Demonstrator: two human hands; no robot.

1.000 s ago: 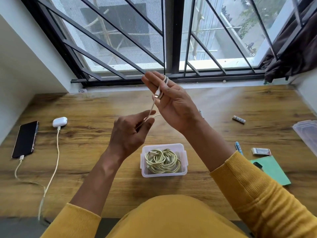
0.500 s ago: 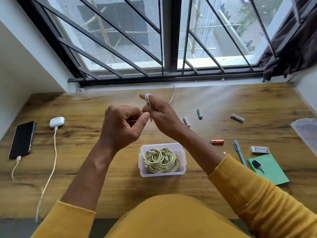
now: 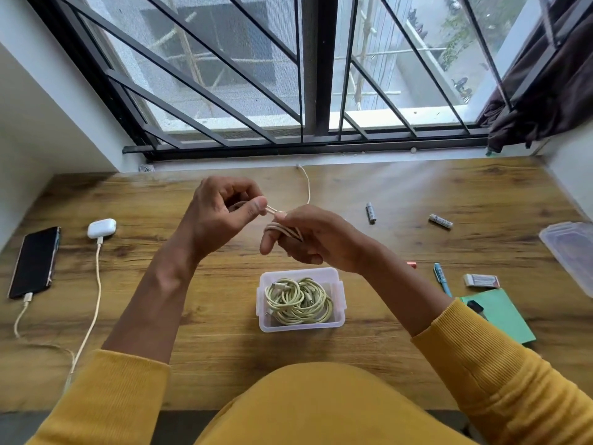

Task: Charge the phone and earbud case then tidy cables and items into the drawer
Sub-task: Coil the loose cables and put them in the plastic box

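Both hands came lower: our left hand (image 3: 221,216) pinches the cable (image 3: 307,191), our right hand (image 3: 316,239) grips its new loops above the box (image 3: 301,326); coiling advances.

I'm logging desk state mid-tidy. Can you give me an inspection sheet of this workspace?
Surface: wooden desk, no spills seen.
Job's things: phone and earbud case both plugged in; clear box holds coiled green cables.
Clutter: batteries, pen, eraser, green notepad, box lid.
Hands: left hand pinches the white cable; right hand has it wound round the fingers.
Cables: two charging leads run off the near edge.
Surroundings: barred window, dark curtain.
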